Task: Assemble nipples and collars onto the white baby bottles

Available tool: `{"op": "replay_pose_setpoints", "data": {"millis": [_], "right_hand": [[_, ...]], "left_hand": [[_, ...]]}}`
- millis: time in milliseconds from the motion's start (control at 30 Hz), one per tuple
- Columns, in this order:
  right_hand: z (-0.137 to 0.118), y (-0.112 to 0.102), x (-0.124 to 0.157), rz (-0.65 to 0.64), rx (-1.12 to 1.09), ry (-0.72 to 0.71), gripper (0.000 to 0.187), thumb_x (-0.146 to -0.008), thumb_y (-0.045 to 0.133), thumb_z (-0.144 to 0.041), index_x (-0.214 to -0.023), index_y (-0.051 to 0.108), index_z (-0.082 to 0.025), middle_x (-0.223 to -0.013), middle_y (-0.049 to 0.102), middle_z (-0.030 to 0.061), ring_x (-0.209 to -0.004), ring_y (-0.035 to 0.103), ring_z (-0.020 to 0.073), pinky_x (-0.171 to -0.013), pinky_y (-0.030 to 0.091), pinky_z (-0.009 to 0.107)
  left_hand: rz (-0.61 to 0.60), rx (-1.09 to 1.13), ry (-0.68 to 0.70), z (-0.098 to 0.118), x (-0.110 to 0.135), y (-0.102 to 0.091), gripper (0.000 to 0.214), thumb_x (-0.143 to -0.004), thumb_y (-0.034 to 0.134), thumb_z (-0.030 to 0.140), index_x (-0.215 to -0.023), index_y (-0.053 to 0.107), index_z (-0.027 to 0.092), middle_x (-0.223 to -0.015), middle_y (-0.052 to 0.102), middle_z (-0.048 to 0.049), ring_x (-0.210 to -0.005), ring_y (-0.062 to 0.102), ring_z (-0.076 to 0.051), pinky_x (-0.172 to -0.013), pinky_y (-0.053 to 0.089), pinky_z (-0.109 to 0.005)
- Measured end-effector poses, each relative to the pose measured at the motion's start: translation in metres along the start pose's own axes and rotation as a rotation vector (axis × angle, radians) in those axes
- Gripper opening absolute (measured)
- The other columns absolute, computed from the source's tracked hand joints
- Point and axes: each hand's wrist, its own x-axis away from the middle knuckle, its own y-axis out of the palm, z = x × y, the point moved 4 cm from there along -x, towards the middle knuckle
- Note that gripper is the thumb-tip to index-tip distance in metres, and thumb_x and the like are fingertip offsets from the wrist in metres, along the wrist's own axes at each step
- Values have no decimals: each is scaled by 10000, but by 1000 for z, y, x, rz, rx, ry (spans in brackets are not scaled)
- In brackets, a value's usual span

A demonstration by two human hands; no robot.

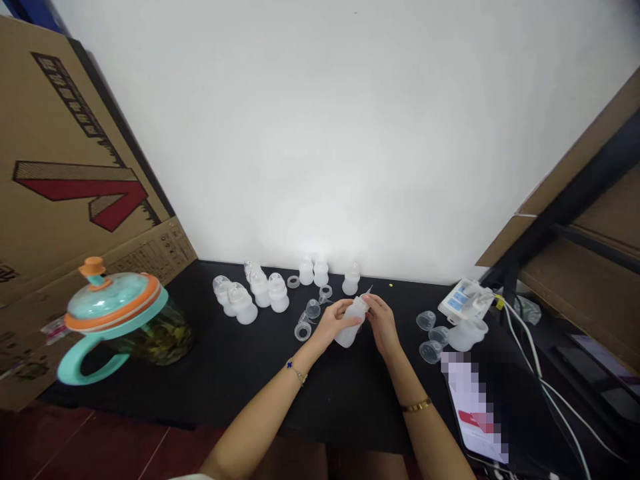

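Left hand (336, 324) closed around a bottle (351, 327) — its body between thumb and fingers, its neck leaning toward the right hand (381, 319), whose fingers bend in at the neck; whether they pinch it, I cannot tell. Just left of the grip lie rings (303, 331), farther left capped bottles (245, 312) — well right, clear caps (431, 352).

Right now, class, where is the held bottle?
In the head view, the bottle is just right of centre over the table, in the left hand, with the right hand at its neck.
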Motion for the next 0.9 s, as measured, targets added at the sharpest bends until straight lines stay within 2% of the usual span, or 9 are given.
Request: {"op": "replay_pose_setpoints", "data": {"millis": [433, 700, 900], "right_hand": [[2, -1, -1, 4, 5, 9, 270, -674, 837, -461, -755, 715, -234, -769, 702, -3, -693, 612, 170, -635, 446, 288], [4, 2, -3, -54, -34, 104, 370, -730, 747, -533, -951, 779, -239, -1023, 757, 70, -977, 667, 270, -760, 496, 332], [4, 4, -2, -82, -39, 99, 349, -718, 761, -501, -941, 797, -236, -1072, 753, 75, -1033, 653, 293, -772, 496, 345]], "left_hand": [[-4, -2, -5, -1, 1, 2, 568, -592, 906, 313, -1091, 684, 156, -1114, 728, -127, -1049, 671, -296, -971, 481, -414], [-36, 129, -62, 2, 4, 5, 505, -654, 867, 313, -1098, 696, 146, -964, 742, -80, -861, 686, -224, -824, 498, -320], [-35, 223, -77, 2, 3, 3, 484, -677, 850, 301, -1105, 698, 135, -982, 730, -90, -842, 678, -216, -799, 485, -313]]}}
